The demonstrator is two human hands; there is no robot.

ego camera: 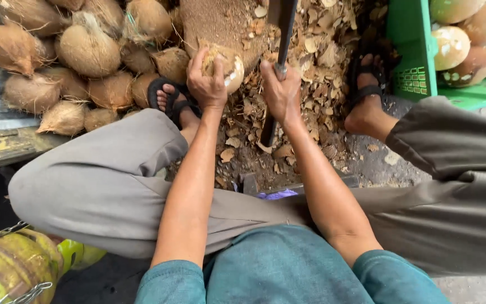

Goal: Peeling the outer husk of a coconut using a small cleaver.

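Observation:
My left hand (206, 84) grips a partly peeled coconut (229, 66), its white flesh showing on the right side, resting against a round wooden chopping block (220, 22). My right hand (279, 90) is closed around the handle of a long dark cleaver (282, 17), whose blade points up and away from me, just right of the coconut. Both forearms reach out between my knees in grey trousers.
A heap of brown husked coconuts (85, 50) lies at the upper left. A green crate (417, 56) with peeled coconuts (451, 45) stands at the upper right. Shell chips (316, 50) cover the ground between my sandalled feet. Green coconuts with a chain (12, 264) sit at the lower left.

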